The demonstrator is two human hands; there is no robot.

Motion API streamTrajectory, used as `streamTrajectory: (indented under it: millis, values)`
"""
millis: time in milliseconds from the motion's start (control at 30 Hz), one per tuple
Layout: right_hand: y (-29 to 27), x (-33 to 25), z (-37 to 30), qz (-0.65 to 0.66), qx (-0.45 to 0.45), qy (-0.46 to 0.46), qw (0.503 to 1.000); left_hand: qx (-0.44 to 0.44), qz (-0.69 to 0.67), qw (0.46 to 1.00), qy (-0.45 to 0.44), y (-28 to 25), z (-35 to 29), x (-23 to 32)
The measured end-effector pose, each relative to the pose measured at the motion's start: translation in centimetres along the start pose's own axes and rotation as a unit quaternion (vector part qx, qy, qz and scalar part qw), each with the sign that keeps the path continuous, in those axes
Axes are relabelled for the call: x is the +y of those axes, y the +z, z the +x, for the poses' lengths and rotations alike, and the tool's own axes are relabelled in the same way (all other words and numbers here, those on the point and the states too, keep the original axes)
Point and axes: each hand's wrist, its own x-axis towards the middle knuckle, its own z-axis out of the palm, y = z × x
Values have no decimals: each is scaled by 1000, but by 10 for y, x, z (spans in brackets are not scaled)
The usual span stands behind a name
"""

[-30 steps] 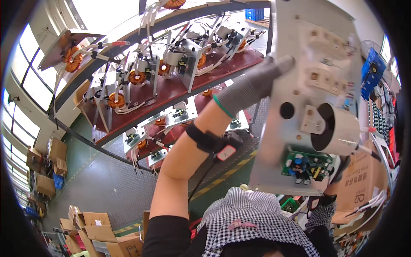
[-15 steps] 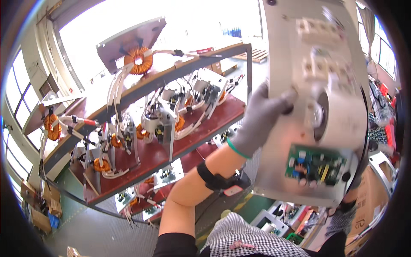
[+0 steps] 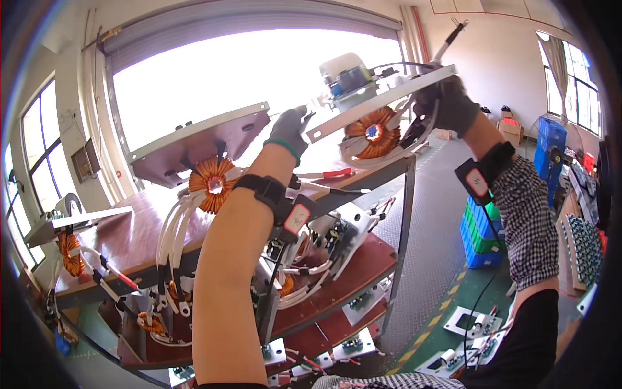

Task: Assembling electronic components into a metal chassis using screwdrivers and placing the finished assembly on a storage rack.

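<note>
A light metal panel [image 3: 389, 98] is held up at a tilt above the rack's top shelf. On its upper side sit a white cylinder [image 3: 343, 63] and electronic parts; beneath hangs an orange copper-wound ring coil [image 3: 353, 135] with white cables. My right hand [image 3: 453, 107], in a grey glove, is closed around the panel's right end, partly behind cables. At the left end, my gloved left hand [image 3: 288, 135] has its fingers bent against the panel's edge; glare blurs their tips. Left of it, a similar panel [image 3: 194, 136] with a ring coil [image 3: 215, 183] rests on the shelf.
The rack [image 3: 414, 188] has several shelves bearing similar assemblies with dangling cables. Another panel [image 3: 84, 223] lies at the shelf's left end. Blue and green crates [image 3: 479, 240] stand on the floor to the right. More assemblies [image 3: 470, 330] lie low at the right.
The panel has moved from close in front of me on the right to over the rack's top shelf, turning from upright to nearly flat. Both hands have gone forward with it; my view has lifted.
</note>
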Motion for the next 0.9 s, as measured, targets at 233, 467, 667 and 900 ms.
streamTrajectory:
  millis: [233, 467, 667, 900]
  values:
    - [-15, 62, 86, -13, -40, 59, 997, -105, -61, 989, -83, -64, 59, -35]
    - [-26, 87, 162, -72, -96, 10, 993, -121, 561, 808, 131, -58, 75, -33]
    - [-39, 92, 203, -143, -202, 18, 969, 69, 461, 883, -51, -63, 52, -3]
    - [-118, 127, 172, -39, -182, 15, 982, 48, 335, 941, -4, 40, -37, 4]
